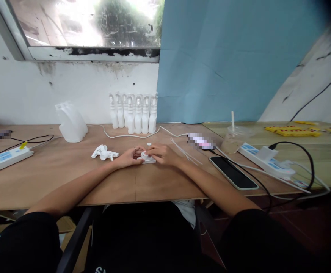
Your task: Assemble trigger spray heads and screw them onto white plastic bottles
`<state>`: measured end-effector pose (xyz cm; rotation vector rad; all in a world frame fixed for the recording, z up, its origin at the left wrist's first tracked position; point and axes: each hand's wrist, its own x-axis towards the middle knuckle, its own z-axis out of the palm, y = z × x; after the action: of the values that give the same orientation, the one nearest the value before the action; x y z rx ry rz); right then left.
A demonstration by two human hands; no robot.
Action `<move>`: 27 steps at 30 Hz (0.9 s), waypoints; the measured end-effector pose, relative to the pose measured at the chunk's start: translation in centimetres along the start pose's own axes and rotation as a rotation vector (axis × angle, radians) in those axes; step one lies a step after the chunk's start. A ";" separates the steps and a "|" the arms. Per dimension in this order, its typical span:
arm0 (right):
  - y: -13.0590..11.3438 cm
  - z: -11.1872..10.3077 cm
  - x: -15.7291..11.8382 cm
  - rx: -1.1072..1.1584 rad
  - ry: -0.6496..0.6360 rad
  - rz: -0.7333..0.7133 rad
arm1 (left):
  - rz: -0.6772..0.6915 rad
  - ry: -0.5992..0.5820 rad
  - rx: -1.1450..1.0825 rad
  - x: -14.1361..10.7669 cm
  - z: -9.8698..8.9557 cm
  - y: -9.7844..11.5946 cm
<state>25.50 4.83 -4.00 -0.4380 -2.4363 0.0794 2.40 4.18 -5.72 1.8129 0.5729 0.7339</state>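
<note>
Low over the middle of the wooden table (120, 189), my left hand (129, 158) and my right hand (163, 154) meet around a small white plastic part (146, 158). My left hand has its fingers closed on the part's left side. The fingers of my right hand press together on its top and right side. Just behind the hands lies a small white ring (149, 144). To the left of my left hand are white spray trigger heads (105, 152). Thin white tubes (184, 151) lie to the right of my right hand.
Several white spray bottles (138, 117) stand by the wall, with translucent bottles (72, 123) farther left. On the right are a black-screened phone (233, 172), a plastic cup (233, 140), a power strip (267, 163) and cables. Another power strip (6, 159) sits at left.
</note>
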 end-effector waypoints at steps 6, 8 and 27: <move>-0.7 -0.5 0.0 0.039 0.002 0.037 | 0.087 0.093 0.586 -0.6 0.2 0.7; -0.8 -0.5 0.0 0.051 -0.030 0.092 | 0.099 0.087 0.829 -0.8 0.0 0.8; -0.8 -0.1 0.0 0.099 -0.107 0.186 | 0.074 0.131 0.792 -0.7 -0.1 0.5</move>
<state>25.35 4.08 -3.81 -0.6286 -2.4767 0.3092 1.85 3.65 -5.36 2.5315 0.9822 0.7331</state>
